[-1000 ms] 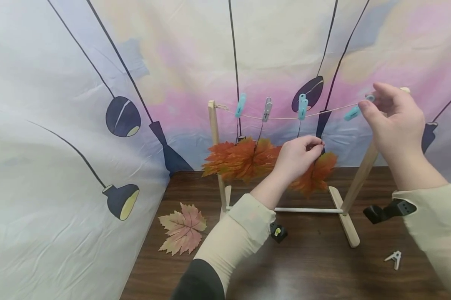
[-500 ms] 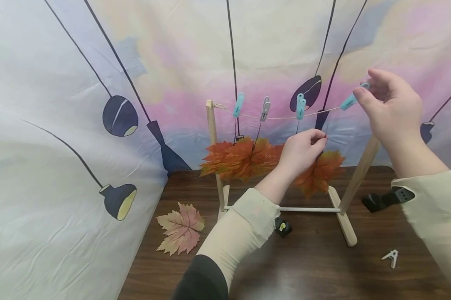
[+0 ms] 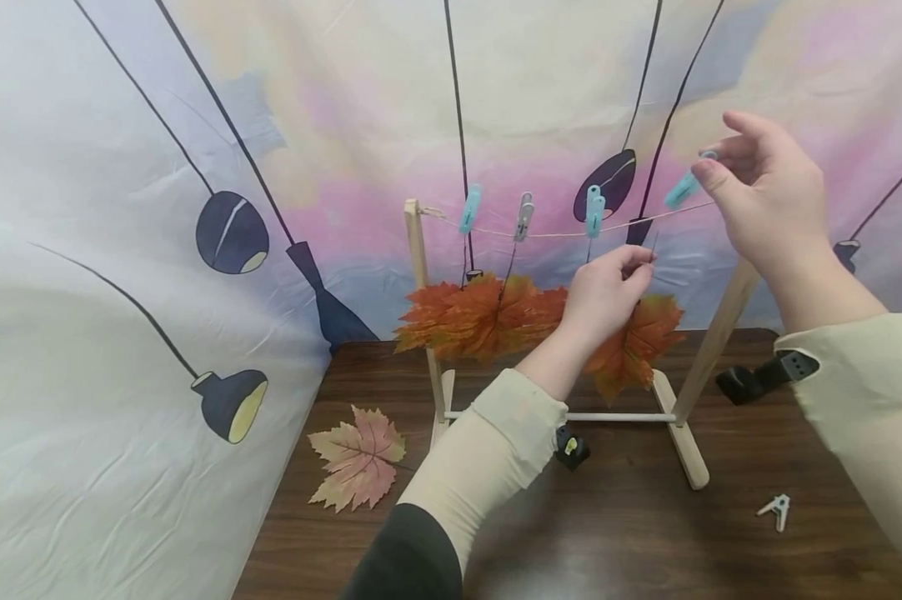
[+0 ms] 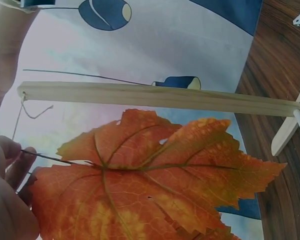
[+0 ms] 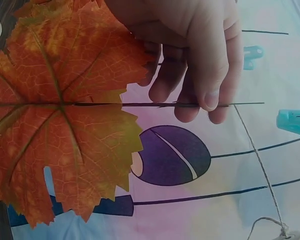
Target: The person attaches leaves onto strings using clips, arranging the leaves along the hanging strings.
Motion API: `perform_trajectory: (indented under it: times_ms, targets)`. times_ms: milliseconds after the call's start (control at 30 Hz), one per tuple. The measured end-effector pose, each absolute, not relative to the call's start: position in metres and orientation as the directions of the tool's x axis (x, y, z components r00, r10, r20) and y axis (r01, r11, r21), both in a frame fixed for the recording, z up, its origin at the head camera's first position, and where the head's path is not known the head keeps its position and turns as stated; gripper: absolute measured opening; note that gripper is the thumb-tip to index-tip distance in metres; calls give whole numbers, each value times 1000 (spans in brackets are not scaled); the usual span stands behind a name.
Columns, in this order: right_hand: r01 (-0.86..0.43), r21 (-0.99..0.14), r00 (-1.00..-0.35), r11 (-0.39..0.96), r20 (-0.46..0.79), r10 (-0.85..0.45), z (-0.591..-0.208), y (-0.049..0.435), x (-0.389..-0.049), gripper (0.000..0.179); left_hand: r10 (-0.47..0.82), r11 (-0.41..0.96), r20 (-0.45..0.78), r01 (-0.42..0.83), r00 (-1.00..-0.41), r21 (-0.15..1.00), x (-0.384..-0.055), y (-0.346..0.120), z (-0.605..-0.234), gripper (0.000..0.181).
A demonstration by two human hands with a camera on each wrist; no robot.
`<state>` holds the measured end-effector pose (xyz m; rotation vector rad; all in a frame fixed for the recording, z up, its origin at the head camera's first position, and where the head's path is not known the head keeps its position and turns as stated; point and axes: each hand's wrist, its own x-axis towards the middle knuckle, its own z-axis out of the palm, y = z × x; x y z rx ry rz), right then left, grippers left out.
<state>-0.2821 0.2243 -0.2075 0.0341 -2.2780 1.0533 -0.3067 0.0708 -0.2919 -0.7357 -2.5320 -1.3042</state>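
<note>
Leaf [image 5: 65,75]: orange, jagged; your left hand [image 3: 608,290] pinches its stem [image 5: 152,105].
Your right hand [image 3: 774,196] pinches a blue peg [image 3: 682,189]. Only the head view shows a pink leaf [image 3: 357,458].

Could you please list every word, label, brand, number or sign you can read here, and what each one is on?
None can be read in any view.
The clothespins, orange leaves, wooden stand and backdrop show no legible lettering; any marks on the black wrist devices are too small to read.

Soft light leaves a pale glare on the tabletop [image 3: 548,550]; the wrist views look dimmer.
</note>
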Motion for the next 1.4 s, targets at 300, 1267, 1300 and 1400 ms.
perform_trajectory:
  times_ms: [300, 1267, 1300, 1400]
  targets:
    - [-273, -656, -820, 704, 541, 187, -204, 224, -290, 58, 320, 483, 414, 522, -852, 703, -312, 75, -296, 21]
    - [-242, -595, -857, 767, 502, 119, -203, 225, -298, 50, 270, 480, 428, 506, -863, 717, -316, 82, -296, 24]
    - [-235, -598, -862, 766, 493, 120, -203, 225, -299, 50, 268, 477, 430, 506, -862, 718, -316, 82, -296, 24]
    - [-202, -599, -878, 775, 461, 128, -202, 224, -299, 51, 263, 475, 432, 505, -863, 720, -316, 83, -298, 24]
